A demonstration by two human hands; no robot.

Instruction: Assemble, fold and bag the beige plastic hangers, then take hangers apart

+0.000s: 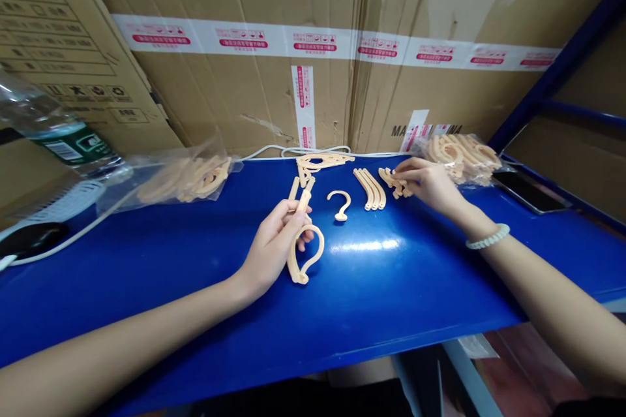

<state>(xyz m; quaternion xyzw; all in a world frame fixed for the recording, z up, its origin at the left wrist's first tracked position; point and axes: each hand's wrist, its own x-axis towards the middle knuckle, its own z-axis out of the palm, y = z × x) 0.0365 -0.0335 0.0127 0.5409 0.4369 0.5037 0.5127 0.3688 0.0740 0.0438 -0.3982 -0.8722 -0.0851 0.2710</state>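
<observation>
My left hand (281, 234) is closed around a beige plastic folding hanger (298, 267), its curved hook hanging down toward me and its arms pointing away. To the right of it a loose hanger hook (342, 205) lies on the blue table. Beyond that, several curved hanger arms (370, 188) lie side by side. My right hand (428, 185) reaches to a small pile of beige connector pieces (395, 182), fingertips pinched at its edge; whether a piece is between them I cannot make out. Several hanger parts (320, 161) lie at the table's back edge.
Bagged beige parts (462, 153) and a phone (531, 190) lie at the right. At the left are another bag of parts (200, 179), a water bottle (68, 136), a black mouse (32, 239) and a white cable (73, 247). Cardboard boxes (235, 97) stand behind the blue table (205, 339).
</observation>
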